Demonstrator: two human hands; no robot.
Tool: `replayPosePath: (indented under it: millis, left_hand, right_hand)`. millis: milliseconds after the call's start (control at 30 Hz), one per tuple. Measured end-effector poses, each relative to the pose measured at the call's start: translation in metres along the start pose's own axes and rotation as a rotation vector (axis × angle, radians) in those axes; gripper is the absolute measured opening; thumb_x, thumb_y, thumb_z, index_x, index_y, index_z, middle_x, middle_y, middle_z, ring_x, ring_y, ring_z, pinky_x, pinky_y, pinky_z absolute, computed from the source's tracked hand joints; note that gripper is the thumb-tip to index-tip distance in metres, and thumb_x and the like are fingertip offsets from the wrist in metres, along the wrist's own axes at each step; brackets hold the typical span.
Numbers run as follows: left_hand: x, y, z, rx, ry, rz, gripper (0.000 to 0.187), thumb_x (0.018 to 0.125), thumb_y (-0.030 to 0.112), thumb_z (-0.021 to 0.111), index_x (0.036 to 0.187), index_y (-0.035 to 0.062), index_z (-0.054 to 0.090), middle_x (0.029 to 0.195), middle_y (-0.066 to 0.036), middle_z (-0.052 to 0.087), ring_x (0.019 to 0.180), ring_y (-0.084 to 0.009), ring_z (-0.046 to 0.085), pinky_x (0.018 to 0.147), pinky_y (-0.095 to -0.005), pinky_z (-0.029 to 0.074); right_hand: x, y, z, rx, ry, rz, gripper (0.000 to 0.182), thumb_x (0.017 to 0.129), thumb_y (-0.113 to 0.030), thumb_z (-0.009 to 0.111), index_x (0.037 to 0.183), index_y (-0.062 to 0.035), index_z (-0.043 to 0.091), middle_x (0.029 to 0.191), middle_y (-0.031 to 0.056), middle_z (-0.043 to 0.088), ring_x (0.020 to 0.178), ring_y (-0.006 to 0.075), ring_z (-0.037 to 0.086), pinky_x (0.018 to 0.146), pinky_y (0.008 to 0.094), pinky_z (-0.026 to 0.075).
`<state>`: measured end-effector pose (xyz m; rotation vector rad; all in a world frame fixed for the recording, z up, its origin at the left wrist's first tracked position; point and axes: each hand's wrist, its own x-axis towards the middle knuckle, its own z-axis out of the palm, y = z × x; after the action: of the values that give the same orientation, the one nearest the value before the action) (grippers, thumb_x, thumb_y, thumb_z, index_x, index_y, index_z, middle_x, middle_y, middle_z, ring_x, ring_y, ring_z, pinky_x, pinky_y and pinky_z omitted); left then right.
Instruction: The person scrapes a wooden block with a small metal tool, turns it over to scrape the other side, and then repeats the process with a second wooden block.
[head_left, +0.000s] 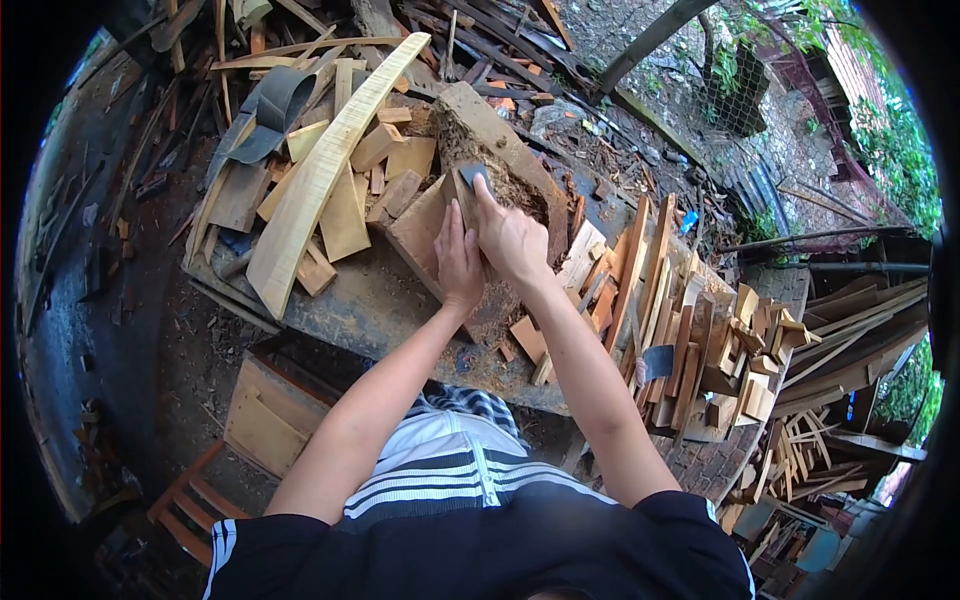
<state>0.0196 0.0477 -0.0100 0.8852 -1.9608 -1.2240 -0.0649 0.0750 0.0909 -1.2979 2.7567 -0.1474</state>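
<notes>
Touching dark pad atop wooden block: right hand, finger closure unclear; left hand, fingers together alongside.

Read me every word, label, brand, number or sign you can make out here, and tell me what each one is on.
There is no readable text.
The dark shirt shows only stripes, no lettering I can make out.
The small blue scrap beyond the wood pieces is too small to tell if it's printed.
</notes>
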Motion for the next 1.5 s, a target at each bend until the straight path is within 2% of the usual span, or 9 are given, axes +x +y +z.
replayPosePath:
  millis: [133,333,467,633,800,1067,1133,1400,1500]
  left_hand:
    - [-0.001,-0.004,0.002,0.030,-0.010,-0.028,0.056,0.105,0.033,0.031,0.151,0.0016,0.028,0.152,-0.020,0.034,0.137,-0.0366,0.035,0.112,-0.0453,0.026]
    - [0.001,-0.012,0.007,-0.110,-0.073,-0.018,0.057,0.105,0.034,0.031,0.152,0.0019,0.026,0.154,-0.020,0.031,0.139,-0.0360,0.033,0.113,-0.0456,0.025]
    - [-0.002,-0.007,-0.001,-0.028,-0.040,-0.004,0.059,0.105,0.038,0.031,0.152,0.0020,0.026,0.154,-0.020,0.032,0.140,-0.0356,0.033,0.113,-0.0456,0.024]
    - [-0.005,-0.008,0.003,-0.136,-0.050,-0.018,0.059,0.105,0.039,0.032,0.151,0.0020,0.028,0.154,-0.020,0.033,0.139,-0.0361,0.033,0.113,-0.0456,0.024]
    - [0.002,-0.004,0.002,-0.025,-0.024,-0.041,0.059,0.105,0.038,0.029,0.150,0.0005,0.029,0.153,-0.020,0.033,0.139,-0.0363,0.033,0.113,-0.0455,0.025]
    - [0.001,-0.004,0.000,-0.033,-0.041,-0.015,0.055,0.106,0.033,0.029,0.150,-0.0013,0.030,0.153,-0.021,0.033,0.140,-0.0358,0.034,0.113,-0.0443,0.025]
    - [0.003,-0.001,-0.001,-0.037,-0.028,-0.018,0.056,0.106,0.033,0.029,0.149,-0.0014,0.030,0.153,-0.022,0.034,0.139,-0.0361,0.034,0.113,-0.0443,0.025]
    - [0.001,-0.004,0.001,-0.083,-0.013,0.003,0.057,0.105,0.033,0.030,0.150,-0.0015,0.030,0.152,-0.022,0.034,0.138,-0.0374,0.035,0.113,-0.0451,0.025]
    - [0.001,-0.002,0.001,-0.014,-0.008,-0.014,0.057,0.105,0.034,0.031,0.149,-0.0017,0.030,0.152,-0.023,0.035,0.138,-0.0379,0.035,0.112,-0.0453,0.026]
  right_hand:
    - [-0.031,-0.008,-0.013,0.036,-0.098,-0.027,0.051,0.097,-0.033,0.047,0.147,-0.0276,0.041,0.067,0.0205,0.066,0.059,0.0364,0.068,0.051,0.0465,0.053]
    - [-0.002,-0.015,-0.006,0.053,-0.008,-0.054,0.048,0.097,-0.033,0.046,0.144,-0.0265,0.044,0.070,0.0201,0.068,0.062,0.0348,0.069,0.052,0.0454,0.054]
    - [-0.031,-0.010,-0.014,0.006,-0.137,-0.051,0.050,0.097,-0.030,0.045,0.146,-0.0235,0.041,0.073,0.0182,0.069,0.061,0.0336,0.069,0.052,0.0451,0.054]
    - [-0.001,-0.013,-0.002,0.053,-0.063,-0.033,0.052,0.096,-0.031,0.047,0.147,-0.0266,0.039,0.070,0.0202,0.068,0.061,0.0348,0.069,0.053,0.0468,0.054]
    - [-0.025,-0.006,-0.013,0.022,-0.110,-0.048,0.051,0.097,-0.030,0.047,0.147,-0.0273,0.039,0.068,0.0196,0.067,0.060,0.0351,0.068,0.052,0.0474,0.053]
    - [-0.007,-0.005,-0.005,0.071,-0.018,-0.036,0.049,0.098,-0.030,0.044,0.146,-0.0219,0.041,0.071,0.0213,0.068,0.064,0.0364,0.069,0.053,0.0470,0.054]
    - [-0.028,-0.006,-0.020,0.065,-0.134,0.004,0.049,0.097,-0.029,0.045,0.146,-0.0238,0.041,0.071,0.0215,0.068,0.064,0.0366,0.069,0.054,0.0463,0.054]
    - [-0.004,-0.003,-0.002,0.071,-0.012,-0.010,0.053,0.095,-0.028,0.049,0.147,-0.0250,0.040,0.071,0.0206,0.068,0.064,0.0370,0.069,0.054,0.0471,0.054]
    - [-0.029,-0.003,-0.017,0.057,-0.105,0.010,0.053,0.095,-0.029,0.049,0.147,-0.0251,0.040,0.070,0.0206,0.067,0.063,0.0365,0.069,0.054,0.0472,0.054]
